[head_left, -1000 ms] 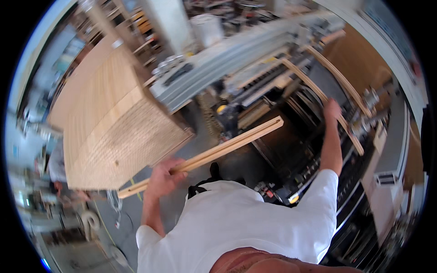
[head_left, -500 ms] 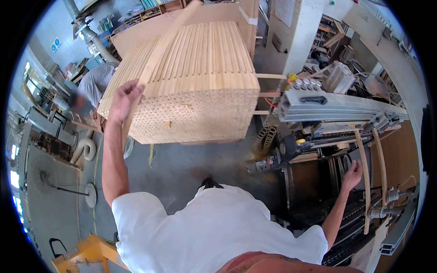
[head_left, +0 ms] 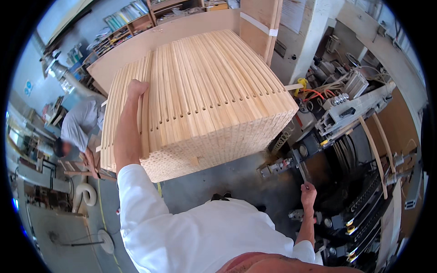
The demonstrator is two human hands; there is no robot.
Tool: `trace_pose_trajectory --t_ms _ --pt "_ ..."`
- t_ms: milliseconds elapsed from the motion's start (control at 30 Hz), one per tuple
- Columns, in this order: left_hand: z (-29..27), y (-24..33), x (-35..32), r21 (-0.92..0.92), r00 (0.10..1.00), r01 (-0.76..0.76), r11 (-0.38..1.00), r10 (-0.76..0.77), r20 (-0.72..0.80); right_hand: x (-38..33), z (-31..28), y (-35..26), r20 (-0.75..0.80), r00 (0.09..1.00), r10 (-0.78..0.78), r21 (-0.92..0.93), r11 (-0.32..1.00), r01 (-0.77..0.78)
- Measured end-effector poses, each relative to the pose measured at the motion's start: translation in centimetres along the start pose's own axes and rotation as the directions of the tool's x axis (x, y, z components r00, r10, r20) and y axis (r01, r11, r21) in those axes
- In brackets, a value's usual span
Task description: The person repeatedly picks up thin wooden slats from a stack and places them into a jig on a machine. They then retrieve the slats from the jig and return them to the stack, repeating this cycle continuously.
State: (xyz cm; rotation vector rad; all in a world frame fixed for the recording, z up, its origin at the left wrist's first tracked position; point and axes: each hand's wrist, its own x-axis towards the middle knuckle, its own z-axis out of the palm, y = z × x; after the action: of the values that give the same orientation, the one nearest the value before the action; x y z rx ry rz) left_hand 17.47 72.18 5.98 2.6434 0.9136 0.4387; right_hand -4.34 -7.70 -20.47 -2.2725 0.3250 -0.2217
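Observation:
A big stack of pale wooden slats (head_left: 214, 100) with rows of small holes fills the middle of the view. My left hand (head_left: 136, 88) reaches out over its left part and closes on one slat (head_left: 145, 132) lying on top of the stack. My right hand (head_left: 308, 192) hangs low at the right, curled into a fist next to the dark front of a machine (head_left: 350, 113), with nothing visible in it. Two curved slats (head_left: 374, 154) rest on that machine, apart from my right hand.
Another person in a grey shirt (head_left: 77, 125) bends over at the left beside the stack. A plywood board (head_left: 173, 32) and shelves stand behind it. Cables and machine parts crowd the right side. Grey concrete floor (head_left: 200, 182) lies below me.
My left hand moved from the stack's left corner onto its top, on a slat. My right hand left the curved slats and dropped lower. The view turned further toward the stack.

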Motion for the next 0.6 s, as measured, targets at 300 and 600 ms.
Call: trace_pose_trajectory --t_ms 300,600 --pt "7.4 3.1 4.8 -0.271 0.964 -0.081 0.959 0.144 0.223 -11.8 -3.3 4.5 -0.226 0.954 0.196 -0.046 0.976 -0.211" --pt "-2.7 15.9 -8.0 -0.403 0.708 -0.704 0.585 0.622 -0.335 -23.7 -9.7 5.8 -0.525 0.736 0.428 -0.023 0.857 -0.515"
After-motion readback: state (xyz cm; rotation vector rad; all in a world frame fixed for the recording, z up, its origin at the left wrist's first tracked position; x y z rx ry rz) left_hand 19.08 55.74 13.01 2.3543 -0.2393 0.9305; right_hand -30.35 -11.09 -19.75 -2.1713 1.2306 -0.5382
